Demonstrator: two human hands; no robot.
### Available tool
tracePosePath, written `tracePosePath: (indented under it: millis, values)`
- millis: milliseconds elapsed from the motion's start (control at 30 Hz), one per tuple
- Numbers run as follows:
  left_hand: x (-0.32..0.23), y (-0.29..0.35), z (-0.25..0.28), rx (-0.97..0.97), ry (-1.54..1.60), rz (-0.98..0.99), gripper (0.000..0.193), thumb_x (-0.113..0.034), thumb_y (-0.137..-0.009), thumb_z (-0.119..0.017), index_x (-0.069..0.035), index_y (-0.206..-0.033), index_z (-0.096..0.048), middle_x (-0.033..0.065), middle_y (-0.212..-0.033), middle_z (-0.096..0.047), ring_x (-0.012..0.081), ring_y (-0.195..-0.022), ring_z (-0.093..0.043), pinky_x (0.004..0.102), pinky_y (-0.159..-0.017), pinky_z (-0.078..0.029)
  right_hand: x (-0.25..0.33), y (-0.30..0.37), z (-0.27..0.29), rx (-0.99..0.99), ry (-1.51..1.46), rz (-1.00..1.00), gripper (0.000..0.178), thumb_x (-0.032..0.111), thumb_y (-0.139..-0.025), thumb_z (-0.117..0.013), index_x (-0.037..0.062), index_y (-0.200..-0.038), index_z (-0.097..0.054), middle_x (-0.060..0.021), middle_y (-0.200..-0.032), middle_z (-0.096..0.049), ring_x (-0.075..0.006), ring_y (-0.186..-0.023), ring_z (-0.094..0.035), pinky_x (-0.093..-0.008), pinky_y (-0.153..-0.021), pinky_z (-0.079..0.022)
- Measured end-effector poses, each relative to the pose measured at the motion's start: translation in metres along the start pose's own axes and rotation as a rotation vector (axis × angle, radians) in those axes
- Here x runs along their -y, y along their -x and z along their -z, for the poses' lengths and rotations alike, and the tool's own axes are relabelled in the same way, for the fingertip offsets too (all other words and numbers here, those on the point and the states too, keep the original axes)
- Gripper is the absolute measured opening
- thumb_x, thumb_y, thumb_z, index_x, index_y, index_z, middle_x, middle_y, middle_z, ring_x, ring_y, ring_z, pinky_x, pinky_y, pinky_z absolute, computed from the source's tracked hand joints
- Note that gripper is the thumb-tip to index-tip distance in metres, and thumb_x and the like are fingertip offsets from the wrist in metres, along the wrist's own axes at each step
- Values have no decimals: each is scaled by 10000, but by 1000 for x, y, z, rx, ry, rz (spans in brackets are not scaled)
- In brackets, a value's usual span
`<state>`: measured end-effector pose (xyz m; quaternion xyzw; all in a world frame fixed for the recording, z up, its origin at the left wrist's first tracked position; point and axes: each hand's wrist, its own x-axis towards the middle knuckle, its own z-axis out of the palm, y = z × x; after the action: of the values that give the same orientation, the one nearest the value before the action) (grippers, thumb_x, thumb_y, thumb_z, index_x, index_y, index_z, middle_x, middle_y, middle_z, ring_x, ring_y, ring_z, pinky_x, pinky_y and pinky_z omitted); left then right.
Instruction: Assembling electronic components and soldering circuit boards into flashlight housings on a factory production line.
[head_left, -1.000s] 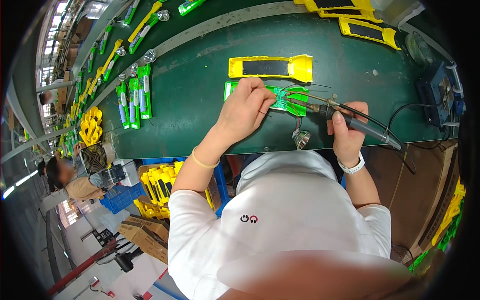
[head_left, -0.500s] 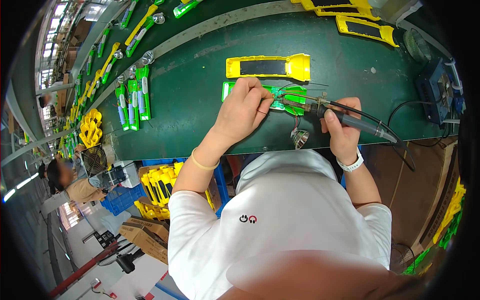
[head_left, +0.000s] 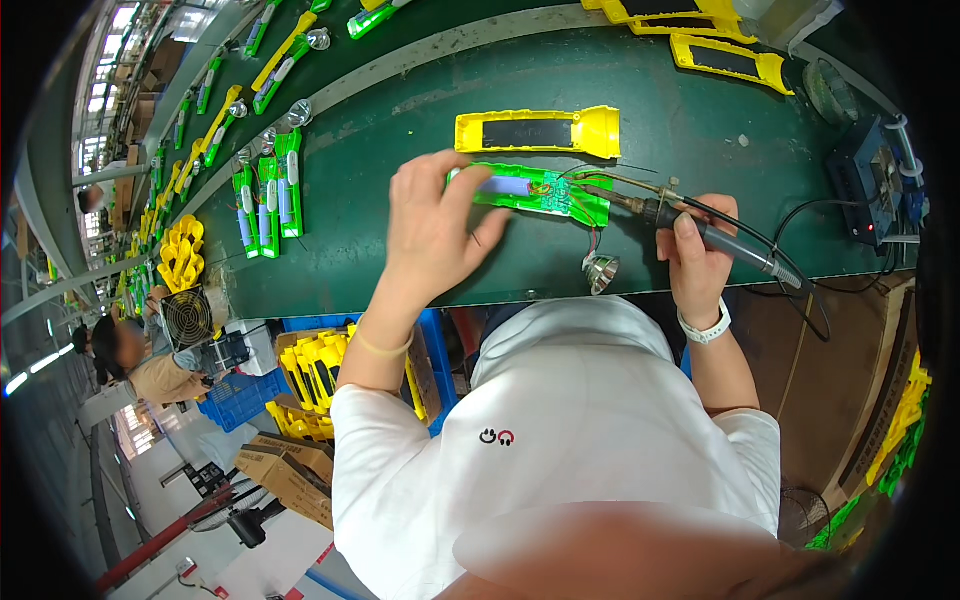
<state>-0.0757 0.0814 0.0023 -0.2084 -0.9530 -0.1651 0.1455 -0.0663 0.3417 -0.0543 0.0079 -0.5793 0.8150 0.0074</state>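
Note:
A green flashlight housing half [head_left: 600, 212] lies on the bench, with a purple-blue battery [head_left: 507, 186] and a small green circuit board [head_left: 556, 193] in it. My left hand [head_left: 430, 225] is at its left end, fingers over the end and thumb near the lower edge. In my right hand [head_left: 697, 258] is a grey soldering iron [head_left: 725, 243], with a thin feed tube along its top. Its tip points left, by the board's right side. Thin wires lead from the housing to a silver reflector [head_left: 601, 273] near the bench edge.
A yellow housing half [head_left: 545, 134] lies just beyond the green one. Several filled green housings [head_left: 268, 208] lie at the left; more yellow halves [head_left: 728, 62] are at the back right. A blue soldering station [head_left: 862, 190] stands at right, its cable [head_left: 800, 210] looping toward the iron.
My left hand has moved left from the board to the housing's left end, uncovering the battery. The green housing has turned slightly. The soldering iron has drawn back a little to the right.

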Motion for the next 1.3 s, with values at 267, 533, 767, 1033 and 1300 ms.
tracePosePath:
  millis: [267,533,767,1033,1300]
  values:
    - [-3,8,-9,70,443,64,189,-19,-688,-703,-54,-866,-647,67,-800,-561,208,-662,-551,295,-582,-462,-2,2,1,9,-12,-29,248,98,-867,-577,52,-982,-362,-50,-769,-501,-90,-551,-483,-213,-494,-416]
    - [8,-6,-28,6,123,-392,274,-18,-623,-666,-56,-894,-652,54,-881,-584,201,-778,-600,297,-612,-502,-3,3,3,29,44,-10,246,83,-861,-585,55,-964,-363,-45,-750,-510,-73,-555,-469,-208,-490,-410]
    - [2,-12,-17,81,33,-431,224,-54,-674,-611,-22,-894,-588,75,-882,-568,201,-778,-589,278,-634,-508,-5,2,5,74,68,7,239,81,-852,-594,51,-939,-373,-33,-720,-519,-54,-561,-461,-192,-490,-391]
    - [1,-14,-16,115,10,-457,210,-56,-668,-600,-8,-869,-568,72,-898,-542,189,-773,-573,273,-608,-499,-6,1,1,85,128,-42,228,134,-851,-596,55,-938,-401,-37,-781,-474,-82,-525,-436,-217,-462,-381]
    - [-1,-14,-17,91,3,-458,208,-55,-664,-593,-8,-864,-563,71,-908,-539,187,-771,-569,276,-613,-499,0,-1,14,-58,-23,-15,210,170,-888,-550,64,-966,-386,-49,-754,-500,-100,-519,-496,-190,-435,-370]
